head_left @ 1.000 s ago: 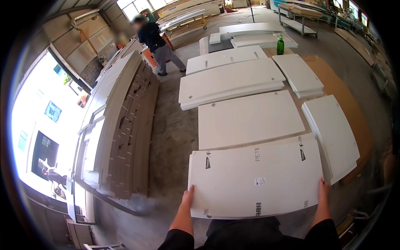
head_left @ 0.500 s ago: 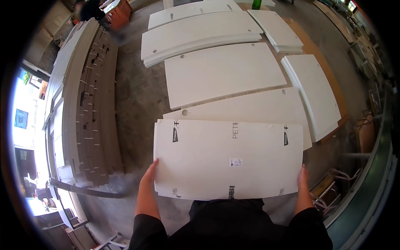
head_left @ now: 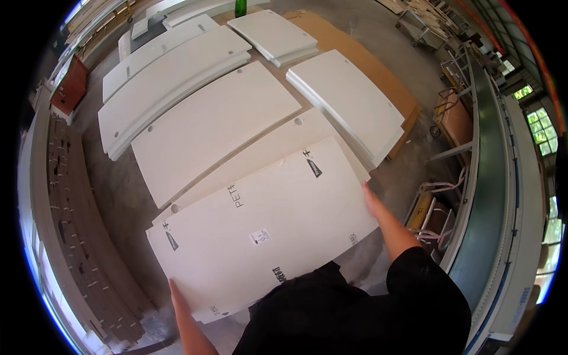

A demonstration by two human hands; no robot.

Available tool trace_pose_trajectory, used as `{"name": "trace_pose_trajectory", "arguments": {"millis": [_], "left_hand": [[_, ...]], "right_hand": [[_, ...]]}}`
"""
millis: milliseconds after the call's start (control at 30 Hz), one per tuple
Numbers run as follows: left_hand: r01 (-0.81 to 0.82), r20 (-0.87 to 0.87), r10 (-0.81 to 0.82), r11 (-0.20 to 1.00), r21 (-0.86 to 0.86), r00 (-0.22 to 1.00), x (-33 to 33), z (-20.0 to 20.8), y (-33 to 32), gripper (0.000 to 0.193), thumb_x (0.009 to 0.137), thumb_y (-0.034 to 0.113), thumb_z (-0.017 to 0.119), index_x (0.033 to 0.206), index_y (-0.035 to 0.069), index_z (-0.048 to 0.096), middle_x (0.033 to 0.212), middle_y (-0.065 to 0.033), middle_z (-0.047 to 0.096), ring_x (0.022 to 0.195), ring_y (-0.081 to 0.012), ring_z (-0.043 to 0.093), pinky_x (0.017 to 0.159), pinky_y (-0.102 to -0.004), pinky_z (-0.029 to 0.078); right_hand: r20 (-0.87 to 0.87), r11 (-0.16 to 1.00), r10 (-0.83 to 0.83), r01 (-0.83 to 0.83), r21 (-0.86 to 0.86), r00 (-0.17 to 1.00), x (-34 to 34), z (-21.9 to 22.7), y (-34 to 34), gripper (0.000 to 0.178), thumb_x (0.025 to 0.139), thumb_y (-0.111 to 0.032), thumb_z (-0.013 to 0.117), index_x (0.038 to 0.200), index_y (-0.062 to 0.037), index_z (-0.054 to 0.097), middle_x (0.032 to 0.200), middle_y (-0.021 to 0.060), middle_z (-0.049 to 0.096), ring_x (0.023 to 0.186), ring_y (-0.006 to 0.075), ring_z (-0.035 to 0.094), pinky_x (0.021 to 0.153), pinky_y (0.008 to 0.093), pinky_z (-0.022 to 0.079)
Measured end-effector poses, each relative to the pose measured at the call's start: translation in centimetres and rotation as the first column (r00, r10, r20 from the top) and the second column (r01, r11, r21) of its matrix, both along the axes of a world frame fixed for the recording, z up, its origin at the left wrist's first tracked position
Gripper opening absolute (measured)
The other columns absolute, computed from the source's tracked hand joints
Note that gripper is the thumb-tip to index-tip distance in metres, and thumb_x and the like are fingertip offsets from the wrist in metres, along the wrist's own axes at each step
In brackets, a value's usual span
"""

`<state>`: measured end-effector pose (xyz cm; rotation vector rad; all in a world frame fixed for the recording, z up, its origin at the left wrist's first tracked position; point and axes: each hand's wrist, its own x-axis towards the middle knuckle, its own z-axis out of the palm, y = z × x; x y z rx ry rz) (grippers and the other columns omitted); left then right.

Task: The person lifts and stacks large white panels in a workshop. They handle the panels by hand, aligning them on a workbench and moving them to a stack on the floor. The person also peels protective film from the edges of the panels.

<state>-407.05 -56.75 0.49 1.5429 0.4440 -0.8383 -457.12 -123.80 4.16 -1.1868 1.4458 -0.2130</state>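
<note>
- while its long sides run slantwise across the view, the printed panel [head_left: 266, 219] lies between the two hands, its dark marks and small label facing up.
- the left hand [head_left: 178, 299] clasps the panel's left short edge about midway along; its thumb shows there, the other fingers hidden.
- the right hand [head_left: 371, 200] clasps the right short edge, also near its middle, so the panel spans the whole gap between the grips; how the fingers sit underneath cannot be told.
- on the panel's near side is the person's black top [head_left: 367, 302].
- just beyond the panel, and partly covered by it, is a white board with round holes [head_left: 254, 161]; whether they touch cannot be told.
- farther beyond the panel lie a wide plain board [head_left: 216, 130] and a white stack [head_left: 177, 86].
- beyond its right end sits another white stack [head_left: 349, 103], over brown sheeting [head_left: 331, 38].
- well left of the panel stands a long pile of boards [head_left: 77, 236]; well right, a green-topped machine [head_left: 494, 195].
</note>
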Motion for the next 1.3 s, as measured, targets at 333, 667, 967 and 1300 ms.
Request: {"name": "trace_pose_trajectory", "arguments": {"millis": [333, 667, 967, 1300], "left_hand": [[-0.078, 0.014, 0.077, 0.997, 0.014, 0.997, -3.2, 4.3, -6.4, 0.075, 0.103, 0.058, 0.05, 0.145, -0.004, 0.048, 0.139, -0.0148, 0.058, 0.124, -0.0261, 0.057, 0.107, -0.0382, 0.044], [0.045, 0.199, -0.135, 0.914, 0.403, 0.971, -5.0, 4.6, -10.4, 0.068, 0.102, 0.053, 0.056, 0.136, -0.006, 0.053, 0.12, -0.0157, 0.065, 0.106, -0.0258, 0.063, 0.093, -0.0378, 0.05], [-0.093, -0.007, 0.094, 0.991, 0.101, 0.996, -2.7, -0.1, -6.7, 0.067, 0.1, 0.056, 0.055, 0.137, 0.001, 0.054, 0.13, -0.0123, 0.06, 0.117, -0.0255, 0.058, 0.102, -0.0406, 0.046], [0.035, 0.242, -0.093, 0.972, 0.233, 0.966, -1.6, 3.1, -8.0, 0.063, 0.104, 0.054, 0.052, 0.13, -0.004, 0.058, 0.116, -0.0101, 0.063, 0.105, -0.0202, 0.058, 0.093, -0.0364, 0.047]], "right_hand": [[-0.33, 0.933, 0.256, -0.322, -0.163, 0.909, 7.5, 4.9, -9.9, 0.097, 0.094, -0.078, 0.041, 0.135, 0.0075, 0.06, 0.139, 0.0283, 0.059, 0.136, 0.0372, 0.052, 0.113, 0.0432, 0.039], [-0.414, 0.846, 0.311, -0.447, -0.289, 0.855, 6.9, 4.0, -13.6, 0.08, 0.087, -0.066, 0.065, 0.127, 0.0038, 0.065, 0.121, 0.0237, 0.07, 0.116, 0.0332, 0.066, 0.098, 0.0411, 0.051], [-0.405, 0.87, 0.162, -0.323, -0.371, 0.9, 6.1, 2.3, -10.2, 0.082, 0.089, -0.067, 0.062, 0.135, 0.0006, 0.062, 0.129, 0.0241, 0.066, 0.123, 0.0342, 0.063, 0.105, 0.0406, 0.047], [-0.408, 0.884, 0.085, -0.258, -0.39, 0.909, 2.7, 2.0, -4.3, 0.072, 0.093, -0.064, 0.059, 0.124, -0.0002, 0.068, 0.119, 0.0194, 0.071, 0.112, 0.0279, 0.067, 0.096, 0.0391, 0.049]]}}
